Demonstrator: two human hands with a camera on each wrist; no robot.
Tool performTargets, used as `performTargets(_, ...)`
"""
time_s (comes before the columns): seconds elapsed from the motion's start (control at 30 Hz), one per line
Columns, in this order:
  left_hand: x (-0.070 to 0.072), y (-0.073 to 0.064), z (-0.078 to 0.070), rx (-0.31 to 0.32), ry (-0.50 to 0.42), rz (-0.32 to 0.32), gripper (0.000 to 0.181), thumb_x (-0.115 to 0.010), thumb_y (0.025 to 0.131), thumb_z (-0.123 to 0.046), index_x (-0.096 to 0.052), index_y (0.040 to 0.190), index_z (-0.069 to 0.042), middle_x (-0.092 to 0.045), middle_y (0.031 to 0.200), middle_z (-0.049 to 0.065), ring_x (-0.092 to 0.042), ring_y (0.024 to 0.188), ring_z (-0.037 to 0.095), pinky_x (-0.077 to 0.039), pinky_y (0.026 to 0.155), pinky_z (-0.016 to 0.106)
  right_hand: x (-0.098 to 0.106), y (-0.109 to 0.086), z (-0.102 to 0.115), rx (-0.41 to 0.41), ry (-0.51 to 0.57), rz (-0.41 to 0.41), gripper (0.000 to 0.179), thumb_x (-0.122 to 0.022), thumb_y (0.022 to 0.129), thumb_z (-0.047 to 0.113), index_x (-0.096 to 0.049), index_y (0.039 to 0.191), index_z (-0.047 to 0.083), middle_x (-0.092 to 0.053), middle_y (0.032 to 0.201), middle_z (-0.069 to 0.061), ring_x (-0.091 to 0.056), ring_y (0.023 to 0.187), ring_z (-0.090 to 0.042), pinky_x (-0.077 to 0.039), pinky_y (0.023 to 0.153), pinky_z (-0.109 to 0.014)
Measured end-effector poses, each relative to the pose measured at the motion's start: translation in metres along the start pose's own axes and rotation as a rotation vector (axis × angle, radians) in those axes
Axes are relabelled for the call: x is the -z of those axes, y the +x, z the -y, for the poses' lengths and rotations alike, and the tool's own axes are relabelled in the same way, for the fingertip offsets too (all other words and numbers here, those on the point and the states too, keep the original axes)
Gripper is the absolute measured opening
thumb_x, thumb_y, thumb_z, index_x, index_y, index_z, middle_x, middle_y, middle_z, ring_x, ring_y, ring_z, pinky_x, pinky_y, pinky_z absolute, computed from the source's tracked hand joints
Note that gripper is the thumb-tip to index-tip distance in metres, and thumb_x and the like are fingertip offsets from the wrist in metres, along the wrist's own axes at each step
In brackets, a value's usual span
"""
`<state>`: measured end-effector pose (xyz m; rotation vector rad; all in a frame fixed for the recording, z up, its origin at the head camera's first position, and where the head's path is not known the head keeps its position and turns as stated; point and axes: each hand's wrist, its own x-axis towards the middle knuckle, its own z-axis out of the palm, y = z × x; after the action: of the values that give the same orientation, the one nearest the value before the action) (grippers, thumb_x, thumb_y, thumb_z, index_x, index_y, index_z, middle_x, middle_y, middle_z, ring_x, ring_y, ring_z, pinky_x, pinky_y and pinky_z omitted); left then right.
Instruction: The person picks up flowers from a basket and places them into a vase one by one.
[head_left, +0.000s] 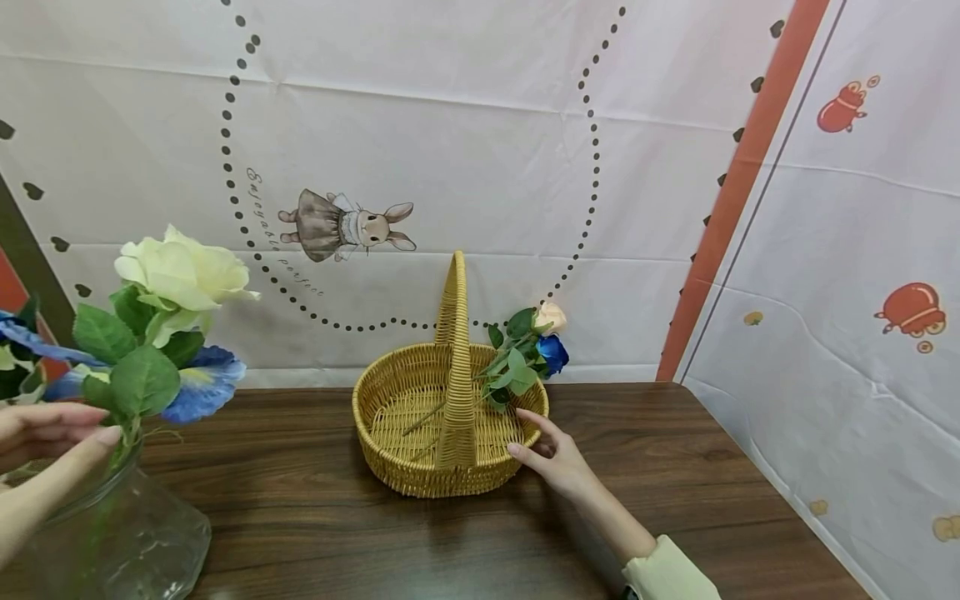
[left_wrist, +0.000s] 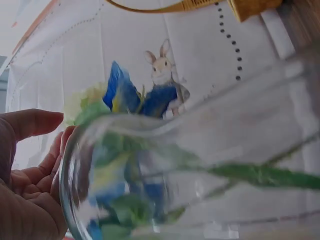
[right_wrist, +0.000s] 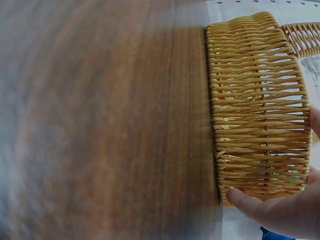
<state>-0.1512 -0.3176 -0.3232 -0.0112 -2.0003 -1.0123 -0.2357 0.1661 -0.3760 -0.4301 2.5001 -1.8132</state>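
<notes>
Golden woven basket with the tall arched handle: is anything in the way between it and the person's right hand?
Nothing visible: the right hand grips the golden woven basket directly at its right end. The peach rose and dark blue rose lean out just beyond the hand, not between.

vase [head_left: 161, 533]: on table [head_left: 292, 508], left of basket [head_left: 405, 479]
basket: on table, before cloth [head_left: 465, 175]
roses [head_left: 521, 377]: in basket
bouquet [head_left: 146, 379]: in vase

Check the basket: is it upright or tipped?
Upright: the head view shows the basket standing base-down on the table, its handle arching above, the right hand on its rim.
</notes>
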Motion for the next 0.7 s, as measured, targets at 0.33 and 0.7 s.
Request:
performTargets(0.33, -0.022, -0.004, -0.024, 0.015, 0.059, 0.108, 0.028, -0.074, 0.076, -0.012, -0.064, 0.102, -0.008, -0.062, 0.081, -0.011, -0.058, 0.070, -0.001, -0.045, 0.051, 0.010, 0.000, 0.000, 0.000, -0.002, -0.003, -0.001, 0.056, -0.063, 0.086, 0.018, -0.041, 0.136, 0.008, -0.039, 0.134, -0.027, -0.057, 0.102, -0.029, -0.048, 0.080, -0.035)
performTargets(0.7, -0.041, -0.005, -0.120, -0.051, 0.110, 0.251, 0.019, -0.073, 0.078, -0.020, -0.065, 0.094, -0.016, -0.061, 0.076, -0.018, -0.053, 0.067, -0.011, -0.040, 0.058, 0.004, 0.001, 0.000, 0.001, 0.007, -0.015, 0.000, 0.055, -0.063, 0.086, 0.018, -0.041, 0.135, 0.007, -0.041, 0.131, -0.028, -0.059, 0.099, -0.028, -0.048, 0.077, -0.033)
